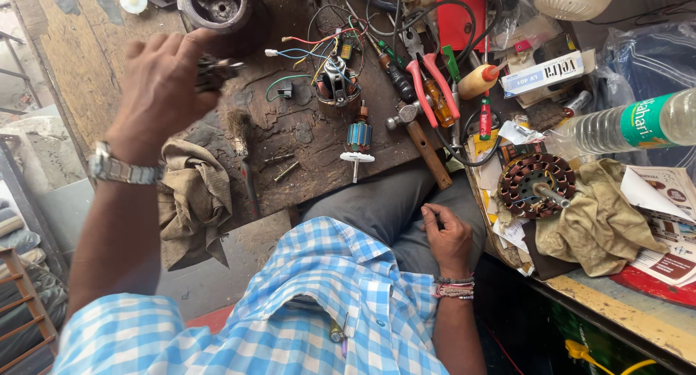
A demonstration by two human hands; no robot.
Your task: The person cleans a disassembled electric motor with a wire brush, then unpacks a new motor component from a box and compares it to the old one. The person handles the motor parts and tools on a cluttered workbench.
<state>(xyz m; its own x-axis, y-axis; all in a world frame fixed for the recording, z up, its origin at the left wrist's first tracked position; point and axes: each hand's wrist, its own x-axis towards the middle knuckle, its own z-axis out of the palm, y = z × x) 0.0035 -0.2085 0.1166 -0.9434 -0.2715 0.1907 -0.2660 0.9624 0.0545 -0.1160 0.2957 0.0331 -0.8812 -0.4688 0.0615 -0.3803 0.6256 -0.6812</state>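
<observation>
Here the left hand (163, 85) is raised over the workbench (65, 49), fingers curled tight around a small dark metal part (215, 71) that pokes out past the fingertips. Just beyond it sits a round motor housing (221, 9). Further right lie the stripped motor core with coloured wires (336, 81) and the bare armature (357, 142), so the disassembly looks well along. The right hand (448, 237) rests loosely curled on the lap, holding nothing I can make out.

Below the left hand (161, 89), a matt, crumpled khaki cloth rag (190, 201) lay on the rough, stained brown wooden bench (72, 49); its wrist wore a glossy silver metal watch (119, 169).
</observation>
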